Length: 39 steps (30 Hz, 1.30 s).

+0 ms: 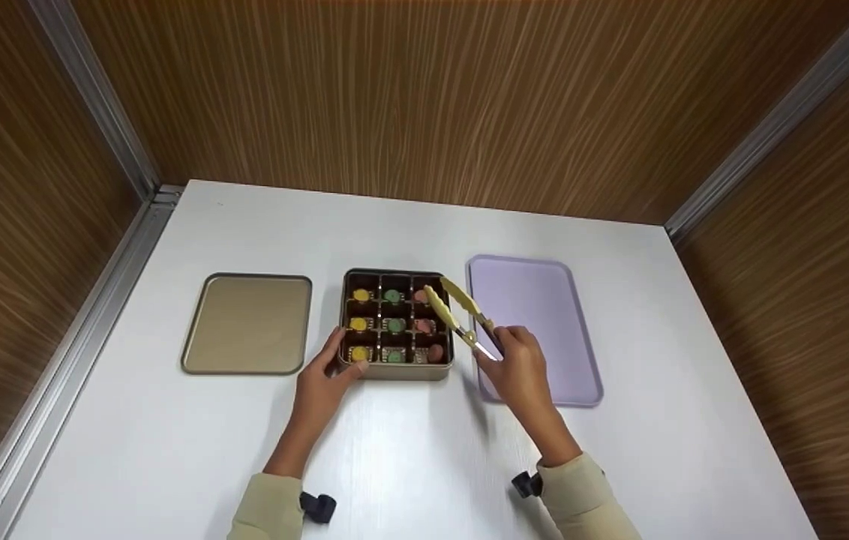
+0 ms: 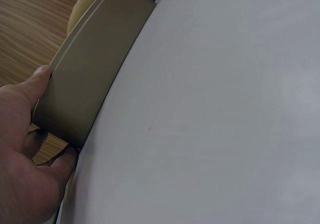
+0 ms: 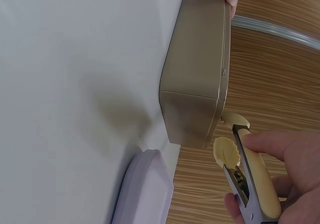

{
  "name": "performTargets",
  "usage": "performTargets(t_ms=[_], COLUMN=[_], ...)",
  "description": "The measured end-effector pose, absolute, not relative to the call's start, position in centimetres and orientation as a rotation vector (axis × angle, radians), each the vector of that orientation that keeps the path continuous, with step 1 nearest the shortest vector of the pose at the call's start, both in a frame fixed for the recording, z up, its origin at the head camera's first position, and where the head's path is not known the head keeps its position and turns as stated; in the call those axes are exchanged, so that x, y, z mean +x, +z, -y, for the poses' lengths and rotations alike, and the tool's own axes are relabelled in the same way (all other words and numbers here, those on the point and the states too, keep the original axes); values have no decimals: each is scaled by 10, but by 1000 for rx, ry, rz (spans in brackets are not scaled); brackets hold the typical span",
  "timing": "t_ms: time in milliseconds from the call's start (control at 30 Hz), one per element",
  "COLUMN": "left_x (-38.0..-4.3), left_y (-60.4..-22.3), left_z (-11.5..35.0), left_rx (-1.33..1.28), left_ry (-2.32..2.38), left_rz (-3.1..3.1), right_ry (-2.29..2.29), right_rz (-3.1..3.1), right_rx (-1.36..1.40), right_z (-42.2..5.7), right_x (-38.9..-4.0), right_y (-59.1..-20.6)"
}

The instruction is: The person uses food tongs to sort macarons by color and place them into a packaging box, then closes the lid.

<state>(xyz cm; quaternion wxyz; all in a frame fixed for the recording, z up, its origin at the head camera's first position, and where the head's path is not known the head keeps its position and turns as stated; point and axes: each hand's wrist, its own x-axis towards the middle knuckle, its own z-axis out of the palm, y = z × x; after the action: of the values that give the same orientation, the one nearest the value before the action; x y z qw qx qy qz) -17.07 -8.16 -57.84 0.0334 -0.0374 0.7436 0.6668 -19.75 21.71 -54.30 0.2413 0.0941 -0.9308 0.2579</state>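
Note:
A square gold tin [image 1: 403,372] with a dark divided insert stands on the table. Small round sweets sit in its compartments: a yellow column [image 1: 358,324], a green column [image 1: 394,325] and a reddish column [image 1: 424,325]. The front right sweet [image 1: 435,353] looks browner. My left hand [image 1: 322,384] grips the tin's front left corner, its thumb at the front rim and fingers along the left side. My right hand [image 1: 522,366] holds yellow-tipped tongs [image 3: 257,179]. Their tips are spread above the tin's right column, with no sweet visible between them.
A flat gold lid [image 1: 248,324] lies left of the tin. To the right is a lilac tray [image 1: 544,322], partly under my right hand. Wood-grain panels [image 1: 394,97] close in the white table [image 1: 394,450] at the back and sides.

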Motion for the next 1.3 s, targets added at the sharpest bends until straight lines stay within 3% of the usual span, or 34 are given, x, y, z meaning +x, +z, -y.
performTargets(t_ms=[600, 800, 1300], left_x=[-172, -185, -185], left_y=[-586, -618, -618], left_z=[84, 88, 84], left_rx=[-158, -159, -138], left_ry=[2049, 2048, 2077], left_rz=[-2304, -2340, -2339], right_ry=[756, 782, 910], right_rz=[2555, 2550, 2525], right_rx=[177, 135, -159], right_z=[-230, -249, -316], right_x=[-191, -192, -187], right_y=[-548, -549, -554])
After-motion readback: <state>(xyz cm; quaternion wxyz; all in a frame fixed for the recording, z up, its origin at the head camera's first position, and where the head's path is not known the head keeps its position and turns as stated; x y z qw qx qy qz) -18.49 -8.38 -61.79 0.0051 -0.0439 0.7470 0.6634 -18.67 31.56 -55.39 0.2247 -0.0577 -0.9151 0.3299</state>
